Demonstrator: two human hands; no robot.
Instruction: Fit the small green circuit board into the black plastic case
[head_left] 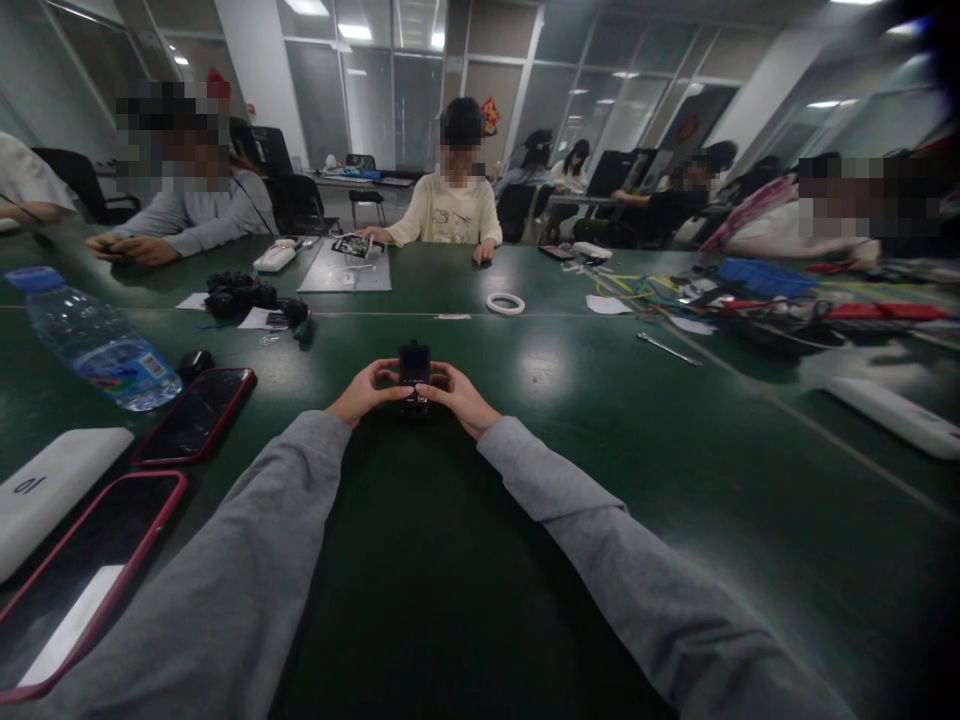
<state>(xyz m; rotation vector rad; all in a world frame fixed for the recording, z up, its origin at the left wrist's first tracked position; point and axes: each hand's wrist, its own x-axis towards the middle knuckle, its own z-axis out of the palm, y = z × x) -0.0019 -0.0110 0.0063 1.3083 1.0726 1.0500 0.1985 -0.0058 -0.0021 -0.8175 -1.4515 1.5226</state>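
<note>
Small black device (414, 372), boxy with what looks like a little screen on its top part, stands upright on the green table (570, 470), straight ahead of the person and held between both hands. The left hand (365, 391) cups its left side with fingers curled in around it, and the right hand (459, 395) mirrors that on the other side, thumbs meeting near the lower front. Both are closed on the device rather than spread; at this range the fingertips blur, so whether they press anything is hard to tell.

To handle it well, the grip should probably stay even on both sides, with the base planted on the table so the device does not tip, and the wrists resting low for steadiness.

To the left lie a water bottle (97, 345) on its side, two red-edged phones (196, 414) and a white power bank (52, 485). A white tape ring (505, 303) and a metal wrench (667, 348) lie farther out. Other people sit across the table, their hands on their own things.
</note>
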